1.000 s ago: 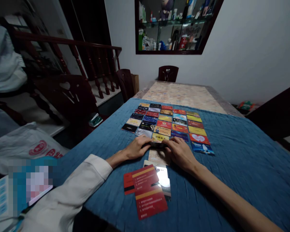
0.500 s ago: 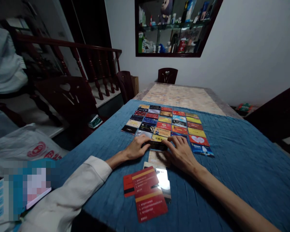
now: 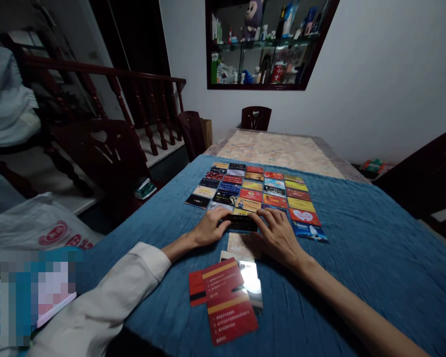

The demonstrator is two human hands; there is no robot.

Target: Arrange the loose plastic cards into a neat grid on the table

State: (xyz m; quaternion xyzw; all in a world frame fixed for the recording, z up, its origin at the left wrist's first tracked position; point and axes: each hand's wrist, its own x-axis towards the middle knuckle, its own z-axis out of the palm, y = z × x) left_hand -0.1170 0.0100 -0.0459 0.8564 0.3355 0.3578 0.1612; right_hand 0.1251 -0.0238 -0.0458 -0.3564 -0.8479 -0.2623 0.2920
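My left hand (image 3: 210,228) pinches the left end of a dark card (image 3: 242,222), and my right hand (image 3: 278,233) has its fingers on the right end. The card is tilted up at the near edge of rows of colourful cards, partly covering a yellow card (image 3: 241,211). To the right of my right hand lies a blue card (image 3: 310,231), below a red card with a white heart (image 3: 304,216). Just nearer to me is a beige card (image 3: 240,244). Closer still, red cards (image 3: 232,320) overlap a shiny pale card (image 3: 253,280).
A blue cloth (image 3: 357,258) covers the near part of the table, with a patterned tabletop (image 3: 278,146) beyond it. Dark wooden chairs (image 3: 256,118) stand around. At the left are a white plastic bag (image 3: 33,228) and a green packet (image 3: 145,189) on a chair.
The dark card now stands more upright and hides more of the yellow card behind it. Both hands keep nearly the same place; the view has shifted slightly.
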